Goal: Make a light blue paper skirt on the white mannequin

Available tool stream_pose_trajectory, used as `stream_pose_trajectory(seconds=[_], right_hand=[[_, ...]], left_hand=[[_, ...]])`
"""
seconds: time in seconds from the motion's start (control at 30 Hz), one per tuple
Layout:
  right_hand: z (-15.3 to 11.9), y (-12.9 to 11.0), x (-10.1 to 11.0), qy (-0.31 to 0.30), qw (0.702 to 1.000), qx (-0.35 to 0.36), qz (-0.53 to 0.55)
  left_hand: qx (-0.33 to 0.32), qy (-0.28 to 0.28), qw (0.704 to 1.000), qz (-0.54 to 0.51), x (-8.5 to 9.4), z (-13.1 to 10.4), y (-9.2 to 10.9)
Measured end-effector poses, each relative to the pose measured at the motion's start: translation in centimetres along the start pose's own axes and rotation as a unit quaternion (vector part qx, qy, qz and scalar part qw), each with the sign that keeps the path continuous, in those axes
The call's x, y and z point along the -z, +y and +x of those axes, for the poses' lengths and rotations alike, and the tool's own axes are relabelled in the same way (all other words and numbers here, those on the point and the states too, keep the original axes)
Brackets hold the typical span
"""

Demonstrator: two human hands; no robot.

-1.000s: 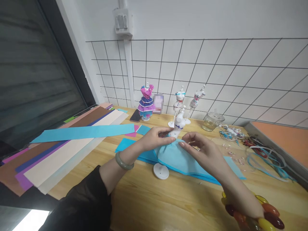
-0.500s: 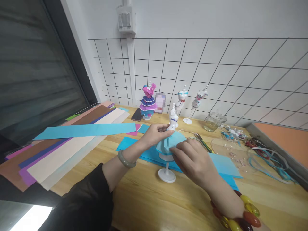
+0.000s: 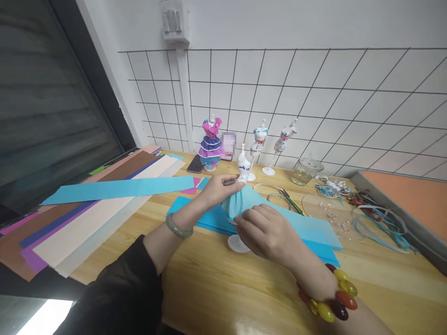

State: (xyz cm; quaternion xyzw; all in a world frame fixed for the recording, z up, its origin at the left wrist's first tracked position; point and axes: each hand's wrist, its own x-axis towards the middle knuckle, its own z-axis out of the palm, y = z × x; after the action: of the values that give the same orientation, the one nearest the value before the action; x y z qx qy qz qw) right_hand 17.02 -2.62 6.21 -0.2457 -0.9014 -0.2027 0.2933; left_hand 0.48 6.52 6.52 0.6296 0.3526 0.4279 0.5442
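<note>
A small white mannequin with purple marks stands on a round white base near the middle of the table. Light blue paper hangs in folds around its lower body like a skirt. At the waist, my left hand pinches the top of this paper against the mannequin, thumb in front. My right hand has its fingers closed on the paper's lower edge, just above the base. The fingertips of my right hand are partly hidden behind its knuckles.
Blue sheets lie behind my hands. Scissors, a glass jar, a grey-edged tray and ribbons are to the right. Paper strips cover the left. A dressed mannequin, two others and a phone stand or lie behind.
The blue paper, spread wide before, now hangs narrower and more folded. My right hand has shifted slightly left and down along it. The whole view has shifted a little.
</note>
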Motion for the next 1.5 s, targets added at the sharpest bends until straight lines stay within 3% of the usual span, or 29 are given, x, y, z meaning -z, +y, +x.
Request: stream_pose_trajectory(seconds=[0.1, 0.23, 0.37, 0.57, 0.77, 0.87, 1.03, 1.13, 1.37, 1.5], right_hand=[[-0.4, 1.0, 0.4, 0.035, 0.991, -0.077, 0.104], [-1.1, 3.0, 0.9, 0.092, 0.942, -0.268, 0.179], [-1.6, 4.2, 1.1, 0.035, 0.875, -0.409, 0.255], [-1.1, 3.9, 1.4, -0.068, 0.84, -0.409, 0.35], [-1.1, 3.5, 1.5, -0.056, 0.801, -0.412, 0.431], [-1.1, 3.4, 1.4, -0.023, 0.812, -0.408, 0.417], [-0.8, 3.1, 1.5, 0.021, 0.869, -0.389, 0.303], [-0.7, 3.0, 1.5, 0.037, 0.886, -0.379, 0.264], [-1.0, 3.2, 1.1, 0.055, 0.898, -0.372, 0.227], [-1.1, 3.2, 1.0, 0.055, 0.896, -0.38, 0.222]], left_hand=[[-0.007, -0.03, 0.999, -0.015, 0.3, 0.1, 0.1], [0.0, -0.06, 0.998, -0.024, 0.4, -0.1, 0.4], [-0.031, -0.131, 0.991, -0.027, 0.4, -0.3, 0.6], [-0.07, -0.179, 0.981, 0.008, 0.4, -0.4, 0.4], [-0.094, -0.178, 0.979, 0.035, 0.2, -0.6, 0.5], [-0.092, -0.17, 0.98, 0.041, 0.2, -0.7, 0.3], [-0.082, -0.162, 0.981, 0.064, 0.3, -0.6, -0.2], [-0.095, -0.163, 0.978, 0.088, 0.3, -0.7, 0.2], [-0.157, -0.172, 0.965, 0.118, 0.0, -1.0, 0.8], [-0.135, -0.152, 0.975, 0.089, 0.0, -0.7, -0.1]])
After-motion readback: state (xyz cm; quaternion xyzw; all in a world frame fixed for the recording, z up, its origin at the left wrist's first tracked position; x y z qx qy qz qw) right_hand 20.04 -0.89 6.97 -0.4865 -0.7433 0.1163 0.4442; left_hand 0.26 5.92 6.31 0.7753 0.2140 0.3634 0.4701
